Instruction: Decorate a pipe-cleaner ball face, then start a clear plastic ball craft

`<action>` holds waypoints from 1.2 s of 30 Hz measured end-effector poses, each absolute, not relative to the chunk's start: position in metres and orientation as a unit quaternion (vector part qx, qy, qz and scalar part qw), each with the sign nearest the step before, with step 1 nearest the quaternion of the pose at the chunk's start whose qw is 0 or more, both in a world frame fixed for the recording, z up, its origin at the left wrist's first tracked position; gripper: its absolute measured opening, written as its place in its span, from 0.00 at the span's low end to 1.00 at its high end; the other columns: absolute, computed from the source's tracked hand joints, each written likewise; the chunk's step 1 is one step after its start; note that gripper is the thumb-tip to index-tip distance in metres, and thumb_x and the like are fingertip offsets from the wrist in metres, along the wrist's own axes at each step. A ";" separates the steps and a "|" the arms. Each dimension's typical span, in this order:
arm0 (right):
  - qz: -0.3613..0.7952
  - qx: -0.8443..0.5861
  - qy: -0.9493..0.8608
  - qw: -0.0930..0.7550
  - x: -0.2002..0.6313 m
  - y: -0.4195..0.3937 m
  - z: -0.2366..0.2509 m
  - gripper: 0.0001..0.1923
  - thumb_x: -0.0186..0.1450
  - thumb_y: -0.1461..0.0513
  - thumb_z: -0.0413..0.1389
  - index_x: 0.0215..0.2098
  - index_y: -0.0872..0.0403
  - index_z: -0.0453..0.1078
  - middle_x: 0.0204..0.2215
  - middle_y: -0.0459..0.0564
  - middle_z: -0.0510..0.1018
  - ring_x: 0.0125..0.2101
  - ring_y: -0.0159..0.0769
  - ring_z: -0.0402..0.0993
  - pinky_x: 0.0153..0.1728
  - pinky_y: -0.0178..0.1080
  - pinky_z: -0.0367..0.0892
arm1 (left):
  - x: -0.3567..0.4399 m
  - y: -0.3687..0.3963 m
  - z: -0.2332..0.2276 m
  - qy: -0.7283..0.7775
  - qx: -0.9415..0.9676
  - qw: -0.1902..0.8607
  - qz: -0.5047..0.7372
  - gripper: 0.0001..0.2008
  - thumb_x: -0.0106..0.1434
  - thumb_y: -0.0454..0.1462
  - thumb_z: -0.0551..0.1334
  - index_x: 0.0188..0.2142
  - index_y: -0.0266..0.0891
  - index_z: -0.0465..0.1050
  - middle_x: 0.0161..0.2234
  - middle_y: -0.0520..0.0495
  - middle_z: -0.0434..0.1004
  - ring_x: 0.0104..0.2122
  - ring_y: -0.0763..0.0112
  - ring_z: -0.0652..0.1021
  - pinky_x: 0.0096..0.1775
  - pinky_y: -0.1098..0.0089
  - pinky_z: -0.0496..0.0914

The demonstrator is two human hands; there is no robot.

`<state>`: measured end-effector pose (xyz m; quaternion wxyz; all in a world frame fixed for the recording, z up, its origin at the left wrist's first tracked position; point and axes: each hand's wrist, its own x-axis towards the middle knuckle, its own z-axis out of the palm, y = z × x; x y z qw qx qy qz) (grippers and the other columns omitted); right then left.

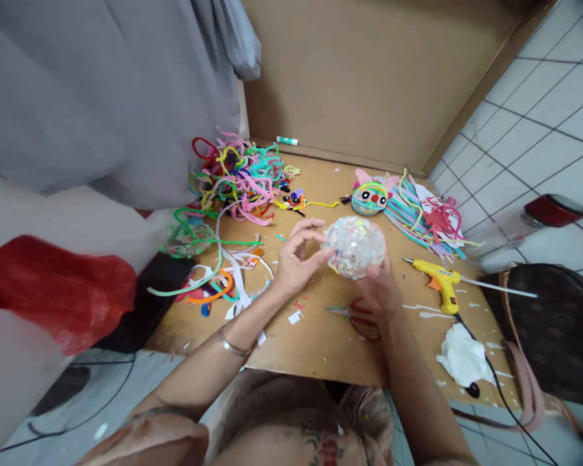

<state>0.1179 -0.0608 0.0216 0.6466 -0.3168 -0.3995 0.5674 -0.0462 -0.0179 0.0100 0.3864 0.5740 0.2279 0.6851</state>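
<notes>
Both hands are working on a clear ball (354, 247) stuffed with confetti-looking bits, and it's being held up just above the middle of the cardboard tabletop (320, 336). It's slightly egg-shaped, with the long axis running roughly 9 to 3 o'clock, so no real "front" to it that I can make out. The right hand (381, 291) is cupping it from underneath at about 6 o'clock, fingers wrapped on it with the thumb showing on the near side. The left hand (296, 259) is sitting at the ball's 9 o'clock, fingers curled and the tips pinching at its surface.

Red-handled scissors (352, 317) are lying on the tabletop right under the right hand. A yellow glue gun (440, 279) is resting off at 3 o'clock, nozzle pointing toward the ball. A messy pile of pipe cleaners (238, 178) is sitting at 10 o'clock, and a finished striped ball with eyes (369, 197) is at 12 o'clock. A crumpled white tissue (464, 355) is lying at 4 o'clock.
</notes>
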 end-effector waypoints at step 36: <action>0.485 -0.368 -0.592 0.528 0.152 -0.061 0.028 0.58 0.39 0.54 0.78 0.66 0.43 0.63 0.70 0.51 0.61 0.70 0.51 0.54 0.71 0.53 0.48 | -0.044 -0.004 -0.011 0.302 0.363 0.720 0.509 0.21 0.38 0.41 0.80 0.30 0.36 0.79 0.27 0.50 0.80 0.26 0.74 0.76 0.35 0.71 0.72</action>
